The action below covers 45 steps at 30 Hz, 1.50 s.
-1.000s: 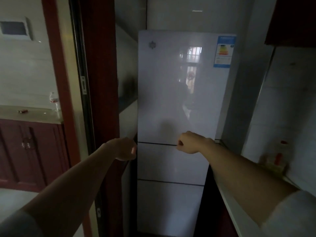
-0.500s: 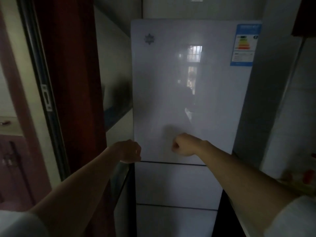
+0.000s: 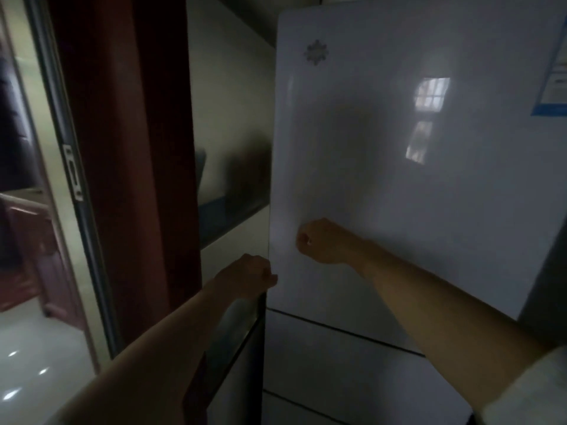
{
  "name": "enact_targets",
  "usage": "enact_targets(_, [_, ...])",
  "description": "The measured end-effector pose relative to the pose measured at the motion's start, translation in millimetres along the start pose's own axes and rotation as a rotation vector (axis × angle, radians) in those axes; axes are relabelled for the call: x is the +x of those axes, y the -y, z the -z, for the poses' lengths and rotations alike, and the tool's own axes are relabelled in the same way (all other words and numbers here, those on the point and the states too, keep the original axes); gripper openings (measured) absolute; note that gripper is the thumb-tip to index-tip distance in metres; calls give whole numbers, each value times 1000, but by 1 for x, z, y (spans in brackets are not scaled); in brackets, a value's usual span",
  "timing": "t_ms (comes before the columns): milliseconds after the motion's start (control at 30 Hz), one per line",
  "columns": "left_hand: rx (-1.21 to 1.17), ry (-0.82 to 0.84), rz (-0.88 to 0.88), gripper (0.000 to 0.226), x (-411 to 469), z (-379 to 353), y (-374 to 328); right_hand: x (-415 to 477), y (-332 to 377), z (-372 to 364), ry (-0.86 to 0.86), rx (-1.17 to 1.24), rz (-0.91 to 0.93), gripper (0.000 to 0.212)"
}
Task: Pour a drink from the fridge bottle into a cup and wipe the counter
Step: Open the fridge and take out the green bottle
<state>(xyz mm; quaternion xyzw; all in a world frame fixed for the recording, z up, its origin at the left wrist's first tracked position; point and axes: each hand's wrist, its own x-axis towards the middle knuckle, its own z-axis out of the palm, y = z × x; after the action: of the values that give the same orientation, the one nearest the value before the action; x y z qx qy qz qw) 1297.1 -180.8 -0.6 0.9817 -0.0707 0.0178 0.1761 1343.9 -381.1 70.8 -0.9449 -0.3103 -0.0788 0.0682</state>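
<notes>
Two hands at the fridge [image 3: 322,363]. Left hand [image 3: 250,276] curls round the left edge of the upper door [image 3: 399,194], thumb on its face. Right hand [image 3: 325,240] is a closed fist before the panel, holding nothing; contact unclear. Bottle not in view, presumably behind this door. We judge the door stiff, glossy and slippery, with no handle showing, so that edge is the grip. Expect seal resistance; we would pull steadily.

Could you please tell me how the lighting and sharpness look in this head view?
Head view: dim; a bright window reflection glares on the fridge door; a dark patch sits above the right hand; edges are soft, straight lines bow.
</notes>
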Motion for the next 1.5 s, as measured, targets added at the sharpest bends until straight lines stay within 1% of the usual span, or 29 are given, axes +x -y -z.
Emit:
enact_targets(67, [-19,-21,32,26,3,-3,8,14,7,-2,-24,-17,67,28])
enact_targets(167, [-62,-101,58,23,6,0,18,33,17,-2,-97,-66,161,32])
enact_targets(267, [-48,-100,54,14,13,-1,27,58,25,1,-175,-251,255,35])
enact_targets(367, [-84,-126,56,11,21,-5,36,90,30,7,-215,-476,317,31])
enact_targets(433, [-97,-117,60,14,23,-10,40,108,33,12,-173,-672,331,31])
enact_targets(500, [-86,-93,53,17,25,-15,44,122,35,16,-169,-844,338,26])
enact_targets(567, [-103,-95,61,21,30,-19,45,135,35,18,-206,-923,344,18])
enact_targets(667, [-103,-85,58,29,36,-21,40,146,38,16,-166,-1004,301,21])
enact_targets(733, [-114,-70,50,34,39,-22,37,148,41,13,-90,-1068,237,32])
enact_targets(767, [-123,-70,46,35,40,-22,36,150,41,11,-79,-1094,196,39])
enact_targets(867, [-133,-79,32,37,38,-22,35,148,43,10,-32,-1116,144,44])
enact_targets(967, [-169,-77,21,44,34,-24,36,146,43,9,-59,-1082,160,49])
enact_targets(1000, [-186,-79,27,50,32,-25,37,145,44,9,-71,-1061,161,51])
enact_targets(1100, [-232,-81,58,80,25,-22,37,135,53,7,-157,-1029,197,54])
enact_targets(1233, [-350,-93,46,95,17,-20,31,114,65,4,-258,-988,256,56])
enact_targets(1267, [-422,-108,31,96,18,-21,31,110,68,4,-280,-977,275,56])
enact_targets(1333, [-548,-147,-4,91,20,-23,30,102,73,4,-344,-948,299,54])
enact_targets(1433, [-618,-226,-67,78,18,-29,29,86,80,-2,-397,-942,328,53])
enact_targets(1500, [-661,-250,-120,70,9,-31,28,72,88,-3,-475,-937,354,50])
